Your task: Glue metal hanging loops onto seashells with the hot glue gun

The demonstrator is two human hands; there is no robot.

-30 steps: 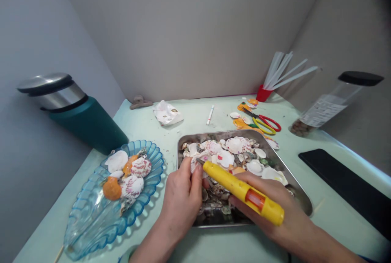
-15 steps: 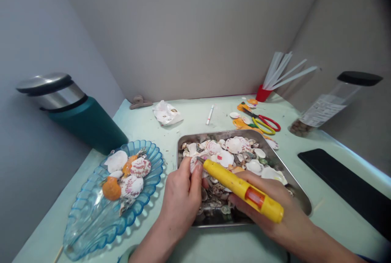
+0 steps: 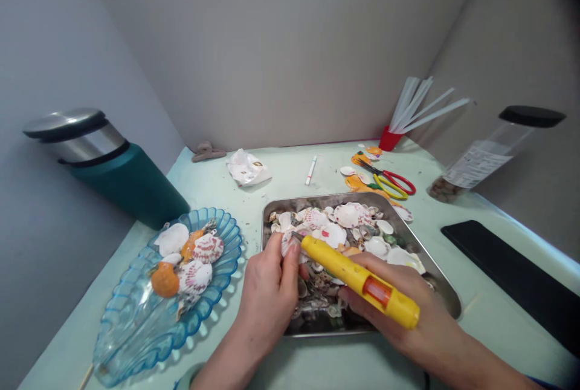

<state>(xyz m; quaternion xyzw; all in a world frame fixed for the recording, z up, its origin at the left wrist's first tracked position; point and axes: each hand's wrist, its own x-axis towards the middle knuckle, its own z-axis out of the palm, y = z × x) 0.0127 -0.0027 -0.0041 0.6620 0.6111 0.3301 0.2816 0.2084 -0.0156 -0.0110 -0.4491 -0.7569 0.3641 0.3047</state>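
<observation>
My left hand [image 3: 272,284] pinches a small pale ribbed seashell [image 3: 286,243] between thumb and fingers. My right hand [image 3: 389,293] is wrapped around a yellow glue gun [image 3: 348,269] with an orange window near its rear. Its metal nozzle points left and meets or nearly meets the shell; whether they touch I cannot tell. The handle and trigger are hidden behind the barrel. Both hands are above a metal tray [image 3: 446,284] holding many loose seashells [image 3: 333,234]. Left of my hands, a blue scalloped glass dish [image 3: 131,329] carries a cluster of white, orange and striped shells [image 3: 194,275].
A teal bottle [image 3: 131,187] stands at the left. Behind the tray lie a crumpled packet [image 3: 248,167], a white stick [image 3: 311,170] and scissors [image 3: 394,183] among orange shells. A red cup [image 3: 389,139] of translucent sticks, a clear jar [image 3: 480,163] and a black slab [image 3: 507,275] are at right.
Almost nothing differs. Both hands keep their hold on the shell and the glue gun, in nearly the same place.
</observation>
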